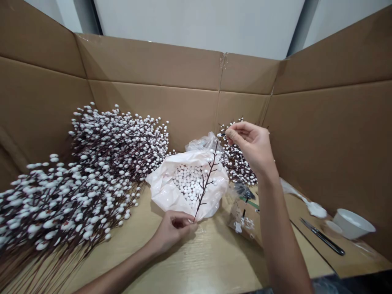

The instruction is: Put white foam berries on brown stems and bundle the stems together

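A slim dark-brown twig [207,179] with short side shoots leans up to the right before the open bag [161,179] of white balls [188,183], its lower end pinched in the left fingers [180,215]. A small dark piece [223,134], too tiny to make out, pokes from the right fingers [237,132] near the twig's tip.

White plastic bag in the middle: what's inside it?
Inside the bag, small white balls show through its open mouth. The twig in the left hand crosses in front, hiding some; what lies beneath the top balls can't be seen.
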Demonstrator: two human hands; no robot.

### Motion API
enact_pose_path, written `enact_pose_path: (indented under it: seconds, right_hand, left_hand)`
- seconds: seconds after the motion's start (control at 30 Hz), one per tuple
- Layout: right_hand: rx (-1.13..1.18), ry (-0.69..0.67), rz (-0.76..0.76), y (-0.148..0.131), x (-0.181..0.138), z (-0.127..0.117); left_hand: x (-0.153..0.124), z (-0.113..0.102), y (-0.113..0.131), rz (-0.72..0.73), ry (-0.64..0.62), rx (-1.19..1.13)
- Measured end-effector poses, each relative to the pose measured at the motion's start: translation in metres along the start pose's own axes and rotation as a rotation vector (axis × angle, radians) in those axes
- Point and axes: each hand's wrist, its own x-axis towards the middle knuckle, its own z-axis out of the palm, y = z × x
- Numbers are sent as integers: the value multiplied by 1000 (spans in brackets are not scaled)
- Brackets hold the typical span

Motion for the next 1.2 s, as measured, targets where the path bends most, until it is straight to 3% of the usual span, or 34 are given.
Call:
enact_pose_path:
  seconds: [0.23,0.4,0.63,0.9,1.2]
  right_hand:
    - [-8,29,6,8,1,1]
    - [44,-24,-29,9,2,-6]
    - [262,-119,134,10,1,-16]
    - [321,-147,176,10,2,-15]
    - [295,-142,116,7,0,-16]
  left_hand:
    - [3,0,-2,-17,10,-26]
    - [1,1,0,-36,32,-6]
    - [1,1,0,-48,42,16]
    - [2,-2,-10,17,-14,56]
    - [0,1,-4,-12,15,55]
